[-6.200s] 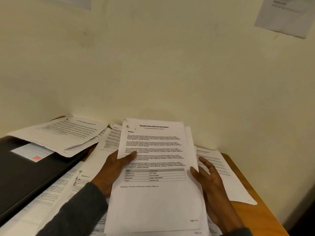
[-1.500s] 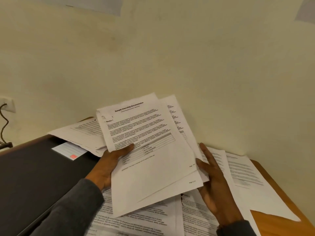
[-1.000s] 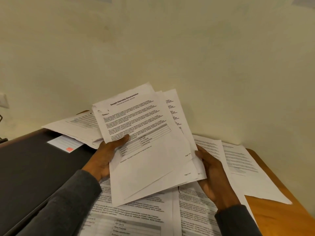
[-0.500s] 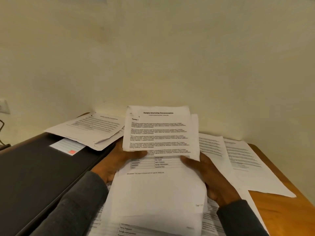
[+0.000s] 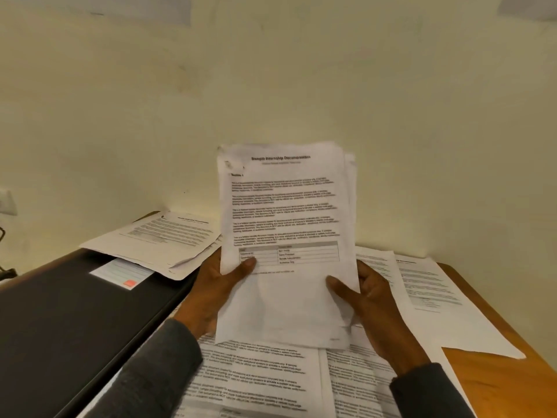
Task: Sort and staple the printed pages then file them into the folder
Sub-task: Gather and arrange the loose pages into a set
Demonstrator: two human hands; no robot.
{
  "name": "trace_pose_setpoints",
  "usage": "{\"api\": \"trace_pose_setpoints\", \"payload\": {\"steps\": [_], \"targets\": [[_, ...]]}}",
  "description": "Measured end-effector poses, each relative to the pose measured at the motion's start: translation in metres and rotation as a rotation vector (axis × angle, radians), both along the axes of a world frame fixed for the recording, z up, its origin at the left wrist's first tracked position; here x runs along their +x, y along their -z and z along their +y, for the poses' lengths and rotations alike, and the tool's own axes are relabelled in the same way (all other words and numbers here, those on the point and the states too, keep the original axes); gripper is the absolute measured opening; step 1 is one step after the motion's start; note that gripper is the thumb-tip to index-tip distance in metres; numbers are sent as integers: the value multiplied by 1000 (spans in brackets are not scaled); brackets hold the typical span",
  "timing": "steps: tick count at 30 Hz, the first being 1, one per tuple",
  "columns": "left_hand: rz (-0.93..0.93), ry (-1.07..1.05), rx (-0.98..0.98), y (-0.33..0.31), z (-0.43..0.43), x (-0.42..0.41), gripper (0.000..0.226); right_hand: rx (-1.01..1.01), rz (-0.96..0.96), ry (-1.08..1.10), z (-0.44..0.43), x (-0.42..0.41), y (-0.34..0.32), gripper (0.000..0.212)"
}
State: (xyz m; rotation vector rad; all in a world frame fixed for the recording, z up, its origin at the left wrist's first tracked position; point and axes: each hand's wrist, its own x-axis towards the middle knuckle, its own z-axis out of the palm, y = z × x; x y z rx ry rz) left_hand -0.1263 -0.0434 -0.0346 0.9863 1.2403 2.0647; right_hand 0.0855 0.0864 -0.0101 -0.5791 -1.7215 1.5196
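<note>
A small stack of printed pages (image 5: 286,212), its top sheet headed "Sample Internship Documentation", stands nearly upright with its lower edge down on the papers on the desk. My left hand (image 5: 211,294) grips its left edge with the thumb across the front. My right hand (image 5: 370,306) grips the right edge the same way. A black folder (image 5: 69,321) with a white label lies flat at the left. No stapler is in view.
Another stack of printed pages (image 5: 159,236) rests on the folder's far corner. Loose printed sheets (image 5: 428,294) cover the wooden desk (image 5: 506,378) at the right and under my hands. A cream wall stands close behind; a wall socket (image 5: 7,203) is at far left.
The fanned, tilted pages have been squared into one stack and raised upright. My right hand moved from beside the sheets to gripping their right edge.
</note>
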Motion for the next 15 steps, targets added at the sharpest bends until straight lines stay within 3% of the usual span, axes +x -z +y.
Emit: {"api": "trace_pose_setpoints", "payload": {"steps": [2,5,12,15], "targets": [[32,-76,30,-3,0,3,34,165,15,96,-7,-8,-5,34],[62,-127,53,-8,-1,6,36,286,26,167,-12,-16,-4,34],[61,-64,-12,0,-1,1,48,298,-96,162,-8,-17,23,49],[82,-66,-56,0,-1,3,38,333,-123,163,-9,-18,26,45]]}}
